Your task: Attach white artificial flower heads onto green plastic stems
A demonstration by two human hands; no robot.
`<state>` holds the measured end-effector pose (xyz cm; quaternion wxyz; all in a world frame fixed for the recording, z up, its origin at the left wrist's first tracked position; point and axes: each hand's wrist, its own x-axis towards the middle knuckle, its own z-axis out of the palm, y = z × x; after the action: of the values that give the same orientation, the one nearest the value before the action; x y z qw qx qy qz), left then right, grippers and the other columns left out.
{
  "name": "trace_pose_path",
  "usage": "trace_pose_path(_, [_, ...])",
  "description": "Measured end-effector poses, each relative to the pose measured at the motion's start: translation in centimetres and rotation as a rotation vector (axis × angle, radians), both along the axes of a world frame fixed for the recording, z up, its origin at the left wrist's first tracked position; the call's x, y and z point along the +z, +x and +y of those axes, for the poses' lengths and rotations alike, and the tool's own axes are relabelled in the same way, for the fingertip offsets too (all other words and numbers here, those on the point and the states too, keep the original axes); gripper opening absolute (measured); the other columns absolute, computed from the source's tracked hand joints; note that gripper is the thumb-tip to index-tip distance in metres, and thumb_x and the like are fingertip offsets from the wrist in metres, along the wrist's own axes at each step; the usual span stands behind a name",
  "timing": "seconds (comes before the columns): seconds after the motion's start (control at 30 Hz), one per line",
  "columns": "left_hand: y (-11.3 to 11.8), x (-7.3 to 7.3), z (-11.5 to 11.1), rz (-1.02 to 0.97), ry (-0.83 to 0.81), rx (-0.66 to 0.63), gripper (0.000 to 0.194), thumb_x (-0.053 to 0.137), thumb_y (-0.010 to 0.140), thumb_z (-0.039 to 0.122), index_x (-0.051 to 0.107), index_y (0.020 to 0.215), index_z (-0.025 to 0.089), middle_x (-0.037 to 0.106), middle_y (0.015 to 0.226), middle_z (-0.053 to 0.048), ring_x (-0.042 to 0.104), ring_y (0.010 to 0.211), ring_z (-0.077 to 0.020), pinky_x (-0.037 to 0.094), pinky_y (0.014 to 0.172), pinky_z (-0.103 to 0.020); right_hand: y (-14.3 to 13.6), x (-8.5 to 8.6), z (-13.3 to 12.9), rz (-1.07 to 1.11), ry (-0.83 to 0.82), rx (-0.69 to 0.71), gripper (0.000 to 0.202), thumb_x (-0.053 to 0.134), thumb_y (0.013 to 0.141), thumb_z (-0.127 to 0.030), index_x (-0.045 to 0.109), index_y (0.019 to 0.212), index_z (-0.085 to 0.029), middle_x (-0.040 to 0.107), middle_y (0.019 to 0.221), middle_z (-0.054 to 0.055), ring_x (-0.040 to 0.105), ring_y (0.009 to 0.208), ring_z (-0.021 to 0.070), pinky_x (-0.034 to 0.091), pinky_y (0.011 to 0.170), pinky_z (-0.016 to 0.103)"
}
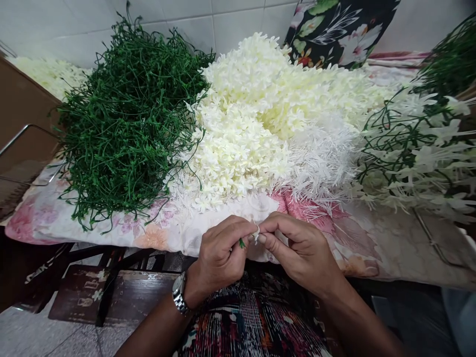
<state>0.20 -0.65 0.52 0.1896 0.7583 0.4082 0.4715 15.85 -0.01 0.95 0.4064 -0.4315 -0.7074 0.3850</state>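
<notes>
At the table's front edge my two hands meet, fingertips almost touching. My left hand (223,250), with a metal watch on its wrist, pinches a green plastic stem (242,243), most of which the fingers hide. Between the fingertips of both hands is a small white artificial flower piece (256,231). Thumb and forefinger of my right hand (303,245) are closed on its right side. Just beyond lie a heap of cream-white petal flowers (238,153) and a bunch of thin white stamens (323,156). A large tangle of green stems (130,124) lies to the left.
Flowers with green stems (435,144) are piled on the right. A floral cloth (163,233) covers the table. Cardboard (26,109) stands at the left, and a black floral fabric piece (342,32) leans near the tiled wall. Below left is a wooden stool (145,297).
</notes>
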Motion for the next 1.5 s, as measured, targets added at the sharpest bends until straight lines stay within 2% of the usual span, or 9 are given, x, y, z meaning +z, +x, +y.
trace_pose_path(0.13, [0.2, -0.1, 0.1, -0.096, -0.071, 0.018, 0.016, 0.054, 0.077, 0.002, 0.062, 0.081, 0.015, 0.065, 0.069, -0.002, 0.061, 0.063, -0.0104, 0.051, 0.056, -0.02, -0.2, -0.1, -0.2, 0.051, -0.048, -0.025, 0.009, 0.057, 0.083, -0.019, 0.06, 0.075, -0.018, 0.059, 0.065, -0.003, 0.055, 0.057, 0.0082, 0.044, 0.052, 0.02])
trace_pose_path(0.23, [0.2, 0.1, 0.2, -0.245, -0.228, 0.045, 0.012, 0.058, 0.076, 0.004, 0.063, 0.075, 0.015, 0.064, 0.066, 0.0, 0.06, 0.059, -0.0086, 0.049, 0.053, -0.017, -0.3, 0.0, -0.4, 0.02, 0.044, -0.036, 0.003, 0.057, 0.083, -0.017, 0.059, 0.082, -0.018, 0.06, 0.071, -0.002, 0.056, 0.063, 0.0089, 0.045, 0.057, 0.021])
trace_pose_path(0.37, [0.2, 0.3, 0.2, -0.372, -0.38, 0.061, 0.008, 0.063, 0.074, 0.009, 0.065, 0.07, 0.016, 0.065, 0.063, 0.001, 0.059, 0.055, -0.0087, 0.047, 0.049, -0.016, -0.5, 0.1, -0.4, -0.041, 0.205, -0.052, 0.008, 0.052, 0.082, -0.01, 0.057, 0.085, -0.016, 0.057, 0.072, 0.001, 0.055, 0.065, 0.0097, 0.045, 0.057, 0.022])
trace_pose_path(0.53, [0.2, 0.4, 0.2, -0.368, -0.381, 0.061, 0.01, 0.063, 0.073, 0.008, 0.066, 0.072, 0.017, 0.067, 0.065, 0.001, 0.059, 0.057, -0.0087, 0.047, 0.051, -0.016, -0.7, 0.0, -0.3, -0.104, 0.357, -0.094, 0.009, 0.052, 0.082, -0.007, 0.057, 0.083, -0.014, 0.057, 0.068, 0.003, 0.055, 0.064, 0.0111, 0.045, 0.056, 0.023])
trace_pose_path(0.9, [0.3, 0.3, -0.1, -0.212, -0.231, 0.088, 0.018, 0.057, 0.076, 0.001, 0.064, 0.078, 0.017, 0.066, 0.069, 0.001, 0.06, 0.062, -0.0077, 0.049, 0.058, -0.015, -1.1, -0.5, -0.6, -0.222, 0.553, -0.197, 0.011, 0.054, 0.079, -0.005, 0.057, 0.081, -0.015, 0.06, 0.064, 0.003, 0.056, 0.061, 0.0131, 0.047, 0.054, 0.025])
trace_pose_path(1.2, [0.5, 0.3, 0.0, -0.311, -0.401, 0.041, 0.013, 0.059, 0.074, 0.007, 0.067, 0.073, 0.017, 0.067, 0.063, 0.001, 0.059, 0.056, -0.0091, 0.048, 0.052, -0.017, -0.9, -0.7, -0.4, -0.222, 0.497, -0.145, 0.01, 0.052, 0.082, -0.007, 0.054, 0.081, -0.017, 0.057, 0.065, 0.002, 0.055, 0.061, 0.0129, 0.046, 0.053, 0.025])
trace_pose_path(1.33, [0.5, 0.7, 0.1, -0.313, -0.459, 0.022, 0.013, 0.057, 0.073, 0.007, 0.066, 0.071, 0.016, 0.066, 0.062, 0.0, 0.058, 0.056, -0.01, 0.047, 0.051, -0.019, -0.4, -0.7, -0.3, -0.234, 0.503, -0.206, 0.022, 0.055, 0.08, -0.009, 0.052, 0.101, -0.018, 0.061, 0.083, 0.007, 0.058, 0.077, 0.0167, 0.051, 0.064, 0.03])
trace_pose_path(1.43, [0.5, 0.9, 0.0, -0.28, -0.46, 0.019, 0.013, 0.056, 0.072, 0.006, 0.063, 0.068, 0.017, 0.062, 0.059, 0.002, 0.053, 0.052, -0.0087, 0.045, 0.049, -0.018, -0.1, -0.6, -0.1, -0.226, 0.509, -0.11, 0.032, 0.053, 0.08, -0.008, 0.051, 0.11, -0.02, 0.06, 0.099, 0.009, 0.059, 0.093, 0.0195, 0.053, 0.075, 0.035])
trace_pose_path(1.5, [0.6, 0.8, -0.1, -0.259, -0.451, 0.028, 0.012, 0.056, 0.072, 0.006, 0.06, 0.069, 0.017, 0.058, 0.058, 0.003, 0.05, 0.05, -0.0079, 0.043, 0.048, -0.017, 0.0, -0.6, 0.0, -0.186, 0.494, -0.05, 0.03, 0.052, 0.08, -0.005, 0.054, 0.106, -0.02, 0.062, 0.092, 0.007, 0.06, 0.088, 0.0182, 0.052, 0.072, 0.034])
